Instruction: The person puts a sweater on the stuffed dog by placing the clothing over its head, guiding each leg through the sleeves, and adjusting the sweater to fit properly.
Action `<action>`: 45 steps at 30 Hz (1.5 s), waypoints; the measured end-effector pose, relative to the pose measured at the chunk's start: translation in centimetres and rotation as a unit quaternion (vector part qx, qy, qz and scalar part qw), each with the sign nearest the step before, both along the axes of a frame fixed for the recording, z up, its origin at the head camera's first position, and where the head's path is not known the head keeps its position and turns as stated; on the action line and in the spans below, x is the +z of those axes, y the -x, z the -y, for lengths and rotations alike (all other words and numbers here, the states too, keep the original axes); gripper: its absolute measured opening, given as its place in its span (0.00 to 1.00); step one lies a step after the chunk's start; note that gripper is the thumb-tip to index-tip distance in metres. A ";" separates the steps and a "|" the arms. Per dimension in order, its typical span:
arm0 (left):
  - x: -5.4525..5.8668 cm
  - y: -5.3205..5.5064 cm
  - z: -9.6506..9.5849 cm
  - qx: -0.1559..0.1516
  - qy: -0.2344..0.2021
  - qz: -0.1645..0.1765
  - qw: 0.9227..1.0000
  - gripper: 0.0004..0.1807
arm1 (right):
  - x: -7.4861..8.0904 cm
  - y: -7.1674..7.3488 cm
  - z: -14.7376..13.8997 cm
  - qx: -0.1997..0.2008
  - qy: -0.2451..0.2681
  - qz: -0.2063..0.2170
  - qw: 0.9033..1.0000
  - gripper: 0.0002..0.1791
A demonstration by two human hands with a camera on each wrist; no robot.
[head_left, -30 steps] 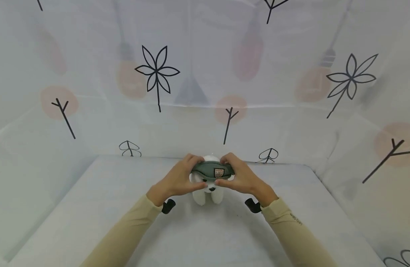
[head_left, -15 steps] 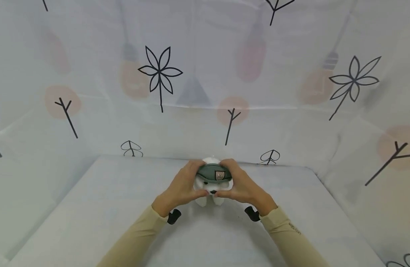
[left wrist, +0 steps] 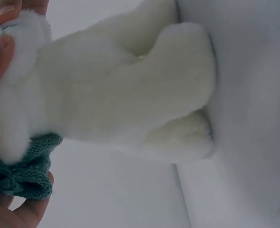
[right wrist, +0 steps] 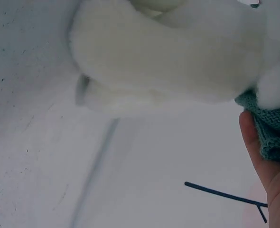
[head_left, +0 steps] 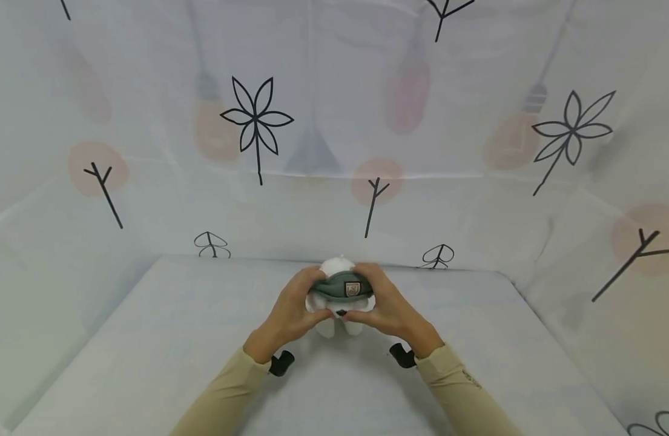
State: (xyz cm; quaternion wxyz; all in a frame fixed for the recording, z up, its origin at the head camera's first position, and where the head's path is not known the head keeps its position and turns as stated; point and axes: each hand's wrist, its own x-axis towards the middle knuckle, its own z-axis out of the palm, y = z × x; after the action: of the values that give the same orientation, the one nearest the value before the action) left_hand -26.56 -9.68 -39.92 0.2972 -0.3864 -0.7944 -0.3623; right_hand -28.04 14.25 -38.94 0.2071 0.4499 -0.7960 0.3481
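A white plush dog (head_left: 326, 329) stands on the white surface, facing me. A green knitted hat (head_left: 342, 287) with a square patch sits across its head, low over the eyes. My left hand (head_left: 292, 312) grips the hat's left side, thumb against the muzzle. From the other side my right hand (head_left: 393, 307) holds the hat, its thumb near the dark nose (head_left: 341, 313). In the left wrist view, fingers lie behind the gathered knit (left wrist: 38, 164) beside the white body (left wrist: 92, 90). The right wrist view has fingers under the knit edge (right wrist: 275, 130), close to the plush body (right wrist: 168, 61).
The white tabletop (head_left: 334, 393) spreads around the plush. A printed cloth (head_left: 318, 206) with plant drawings rises just behind it and along both sides. Black pieces (head_left: 282, 363) stick out at both wrists.
Both hands have come down slightly, and the thumbs moved from the hat's lower edge to the muzzle by the nose. The hat sits a little lower in view.
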 end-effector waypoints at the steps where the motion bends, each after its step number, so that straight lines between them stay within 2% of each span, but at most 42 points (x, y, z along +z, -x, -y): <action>1: 0.0 0.0 0.0 0.001 -0.001 0.000 1.000 0.37 | 0.0 0.0 0.1 0.001 0.003 -0.002 1.000 0.49; 9: 0.3 -0.6 0.6 0.007 -0.002 -0.004 1.000 0.36 | -0.2 -0.2 0.9 0.015 0.017 -0.015 1.000 0.49; 18: -0.1 -0.9 0.5 0.008 0.014 0.008 1.000 0.33 | -0.7 -0.7 0.5 -0.014 -0.009 -0.008 1.000 0.48; 23: -0.6 -0.8 0.5 0.020 0.004 -0.005 1.000 0.29 | -0.8 -0.5 0.6 -0.012 -0.014 -0.032 0.999 0.41; 28: -1.1 -0.6 0.3 0.006 -0.023 -0.019 1.000 0.22 | -1.1 -0.5 0.6 -0.030 -0.018 -0.079 0.996 0.33; 31: -1.2 -0.6 0.0 0.006 -0.027 -0.018 0.999 0.22 | -1.2 -0.6 0.5 -0.042 -0.018 -0.090 0.995 0.31; 39: -1.4 -0.7 -0.2 0.044 -0.005 -0.010 0.999 0.27 | -1.2 -0.6 0.3 -0.048 -0.017 -0.081 0.995 0.36; 45: -1.3 -0.8 -0.5 0.062 -0.015 -0.015 0.998 0.23 | -1.6 -0.6 0.4 -0.091 -0.008 -0.103 0.990 0.37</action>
State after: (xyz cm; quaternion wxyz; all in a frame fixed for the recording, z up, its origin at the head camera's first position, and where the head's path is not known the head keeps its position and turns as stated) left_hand -25.77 -9.17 -41.21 0.3366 -0.3371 -0.8070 -0.3490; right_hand -27.42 13.82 -40.58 0.3153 0.4103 -0.8109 0.2733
